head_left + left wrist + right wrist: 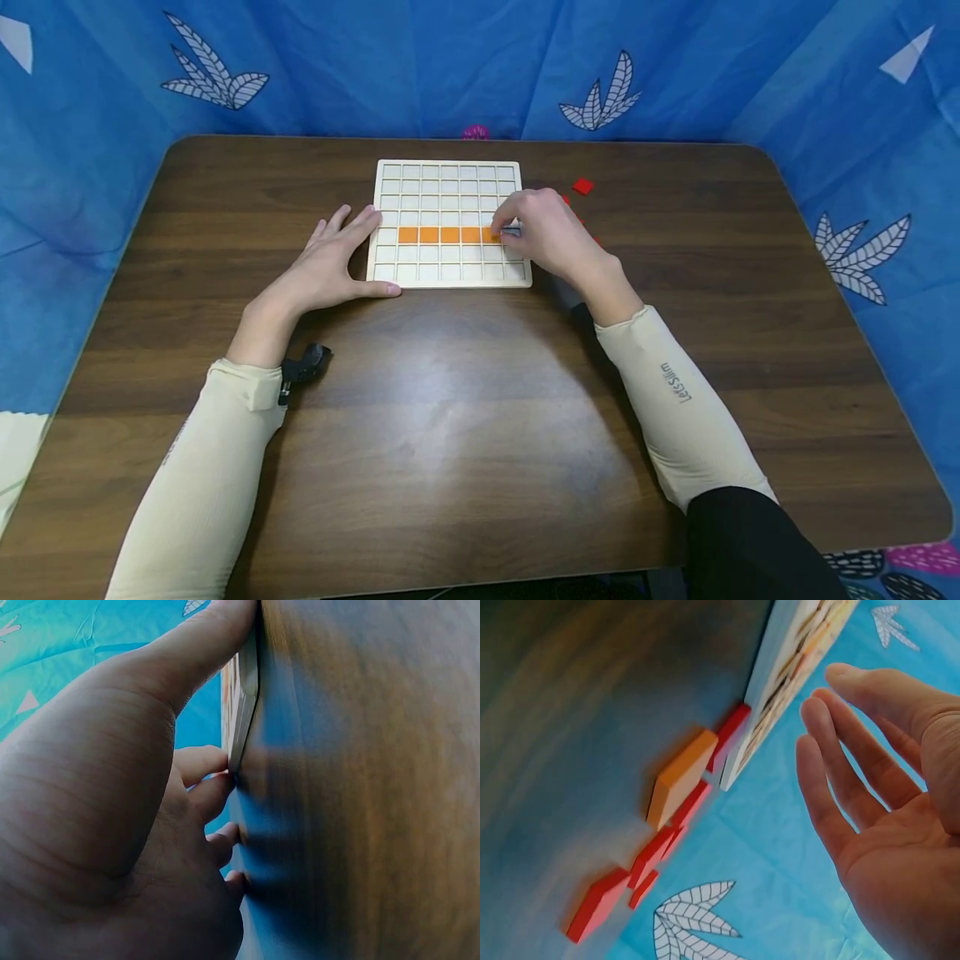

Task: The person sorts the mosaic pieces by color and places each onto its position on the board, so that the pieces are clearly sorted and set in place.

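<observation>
A pale square grid board (450, 275) lies on the table, with a row of orange tiles (450, 235) across its middle. My left hand (326, 262) spreads at its near left corner, fingertips at the left edge and thumb on the front edge. In the left wrist view the fingers (206, 796) touch the board's side (244, 712). My right hand (551, 233) reaches over the board's right side, index finger and thumb pinching the orange tile at the row's right end. The right wrist view shows its other fingers (855, 780) loosely extended; the thumb hides the pinch.
Several red tiles (582, 186) lie right of the board, partly hidden behind my right hand. Among them in the right wrist view is a loose orange tile (681, 780). A blue patterned cloth (480, 67) hangs behind the brown wooden table (420, 417).
</observation>
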The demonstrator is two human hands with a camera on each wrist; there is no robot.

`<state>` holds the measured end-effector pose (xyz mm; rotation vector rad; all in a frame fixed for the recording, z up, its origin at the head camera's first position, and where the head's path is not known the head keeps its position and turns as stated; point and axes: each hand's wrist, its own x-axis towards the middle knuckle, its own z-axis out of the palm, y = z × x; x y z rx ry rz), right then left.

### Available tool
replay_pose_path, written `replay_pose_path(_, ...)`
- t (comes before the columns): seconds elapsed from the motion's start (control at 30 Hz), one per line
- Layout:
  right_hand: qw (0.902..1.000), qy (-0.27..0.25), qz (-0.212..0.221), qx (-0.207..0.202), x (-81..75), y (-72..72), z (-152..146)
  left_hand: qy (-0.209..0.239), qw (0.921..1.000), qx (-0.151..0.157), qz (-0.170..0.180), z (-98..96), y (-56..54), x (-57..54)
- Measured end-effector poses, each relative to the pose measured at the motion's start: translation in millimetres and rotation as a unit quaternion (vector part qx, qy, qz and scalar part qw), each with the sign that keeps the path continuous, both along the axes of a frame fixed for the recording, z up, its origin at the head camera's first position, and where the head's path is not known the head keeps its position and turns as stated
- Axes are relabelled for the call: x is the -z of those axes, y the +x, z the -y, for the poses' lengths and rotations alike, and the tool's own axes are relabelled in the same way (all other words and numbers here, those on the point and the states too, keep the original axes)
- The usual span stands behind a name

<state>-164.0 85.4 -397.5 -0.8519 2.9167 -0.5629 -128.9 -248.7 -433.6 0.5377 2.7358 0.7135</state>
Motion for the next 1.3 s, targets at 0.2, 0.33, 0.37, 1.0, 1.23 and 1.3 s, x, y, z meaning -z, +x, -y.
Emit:
replay_pose_path(0.2, 0.9996, -0.008, 0.014, 0.022, -3.1, 3.3, -17.3, 0.002, 1.0, -0.001, 0.0, -1.9, 2.1, -0.2)
replay_pose_path(0.33, 0.9995, -0.01, 0.012, 0.028, -3.2, 5.6, -34.8, 0.001, 1.0, -0.002, -0.001, -1.8, 2.6, 0.4)
replay_pose_path(0.37, 0.9994, -0.012, 0.012, 0.03, -3.0, 6.0, -39.4, 0.0, 1.0, -0.003, -0.002, -1.7, 2.6, 0.6)
replay_pose_path(1.0, 0.9957, 0.014, 0.079, 0.045, -2.9, 5.9, -78.3, -0.001, 1.0, -0.003, -0.001, -3.2, 1.2, 0.9)
replay_pose_path(1.23, 0.9905, 0.018, 0.135, 0.019, -0.7, 5.0, -81.1, -0.002, 1.0, -0.002, -0.003, -3.1, 0.5, 1.7)
replay_pose_path(1.3, 0.9903, 0.015, 0.138, 0.014, 0.6, 4.7, -80.5, -0.002, 1.0, -0.002, -0.003, -3.0, 0.5, 2.2)
